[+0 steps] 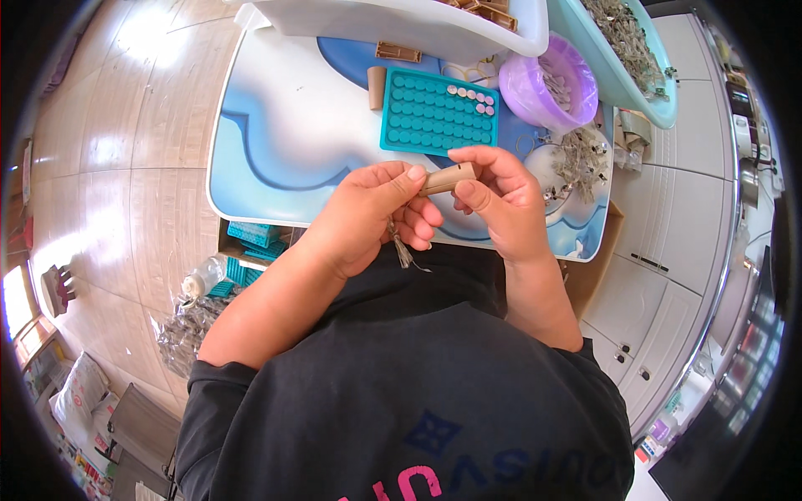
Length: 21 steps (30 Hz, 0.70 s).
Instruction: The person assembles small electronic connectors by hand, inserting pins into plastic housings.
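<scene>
Over the table's near edge, a short brown tube with small dark holes lies nearly level between my hands. My left hand is closed round its left end, thumb on top. A small bunch of grey, wiry pieces hangs below the left fingers; how it is held is hidden. My right hand pinches the tube's right end between thumb and fingers. Just beyond the hands lies a teal tray of round hollows, with several pale pink discs in its far right part. Another brown tube touches the tray's left side.
A white bin of brown parts stands at the back, beside a bag-lined purple bowl and a pale green tub of wiry parts. More wiry parts lie at the table's right. Teal trays and a clear bottle are low left.
</scene>
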Tool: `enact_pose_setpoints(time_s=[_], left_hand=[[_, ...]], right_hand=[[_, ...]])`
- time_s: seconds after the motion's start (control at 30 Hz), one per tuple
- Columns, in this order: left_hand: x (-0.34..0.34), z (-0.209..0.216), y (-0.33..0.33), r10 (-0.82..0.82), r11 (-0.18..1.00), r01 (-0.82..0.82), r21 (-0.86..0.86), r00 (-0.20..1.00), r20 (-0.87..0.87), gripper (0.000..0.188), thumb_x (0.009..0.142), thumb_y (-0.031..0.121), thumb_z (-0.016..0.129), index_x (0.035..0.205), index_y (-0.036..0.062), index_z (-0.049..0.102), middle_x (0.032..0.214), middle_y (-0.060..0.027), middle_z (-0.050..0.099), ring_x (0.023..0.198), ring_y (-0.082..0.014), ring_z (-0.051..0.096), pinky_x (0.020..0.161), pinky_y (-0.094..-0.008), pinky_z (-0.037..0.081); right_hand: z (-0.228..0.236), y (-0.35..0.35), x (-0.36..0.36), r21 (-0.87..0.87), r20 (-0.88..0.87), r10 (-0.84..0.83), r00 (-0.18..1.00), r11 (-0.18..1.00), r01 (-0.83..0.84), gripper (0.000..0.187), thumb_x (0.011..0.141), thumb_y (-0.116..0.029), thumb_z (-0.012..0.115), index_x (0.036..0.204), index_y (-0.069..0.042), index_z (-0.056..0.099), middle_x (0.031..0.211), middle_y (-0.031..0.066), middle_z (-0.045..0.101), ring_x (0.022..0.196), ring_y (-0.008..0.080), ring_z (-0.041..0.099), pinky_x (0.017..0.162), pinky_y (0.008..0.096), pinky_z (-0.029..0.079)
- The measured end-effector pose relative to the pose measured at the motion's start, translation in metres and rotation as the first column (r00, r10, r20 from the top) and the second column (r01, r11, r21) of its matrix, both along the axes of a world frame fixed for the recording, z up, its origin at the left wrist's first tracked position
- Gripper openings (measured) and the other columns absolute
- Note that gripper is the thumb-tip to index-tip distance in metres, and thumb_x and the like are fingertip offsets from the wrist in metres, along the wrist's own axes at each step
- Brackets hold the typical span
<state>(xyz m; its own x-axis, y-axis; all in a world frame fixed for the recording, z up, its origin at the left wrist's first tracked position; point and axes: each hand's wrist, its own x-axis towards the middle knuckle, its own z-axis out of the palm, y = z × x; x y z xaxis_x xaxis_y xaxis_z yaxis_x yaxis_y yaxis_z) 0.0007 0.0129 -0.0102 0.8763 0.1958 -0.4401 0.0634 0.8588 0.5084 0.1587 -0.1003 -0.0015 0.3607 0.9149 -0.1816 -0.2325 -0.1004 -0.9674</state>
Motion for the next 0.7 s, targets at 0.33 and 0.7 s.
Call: enact_pose_setpoints(time_s=[0.33,0.7], left_hand=[[0.005,0.006,-0.026,0.287,0.242,-0.2,0.949,0.95,0.127,0.02,0.08,0.005,0.064,0.097,0.0003,0.055,0.081,-0.0135,0.06,0.07,-0.0263,0.059,0.061,-0.031,0.047],[0.01,0.0,-0.026,0.322,-0.009,-0.275,0.961,0.909,0.263,0.016,0.082,0.009,0.06,0.096,0.002,0.055,0.077,-0.0136,0.057,0.069,-0.0305,0.055,0.061,-0.0348,0.044]], right_hand=[[-0.004,-0.005,-0.017,0.201,0.031,-0.074,0.997,0.977,0.066,0.028,0.088,-0.022,0.061,0.104,-0.001,0.052,0.082,0.0023,0.057,0.07,0.006,0.053,0.062,0.0192,0.044],[-0.012,0.003,-0.034,0.24,-0.119,-0.143,0.983,0.956,0.168,0.025,0.091,-0.025,0.056,0.102,-0.002,0.052,0.077,0.0014,0.053,0.063,0.0059,0.046,0.057,0.0198,0.038]])
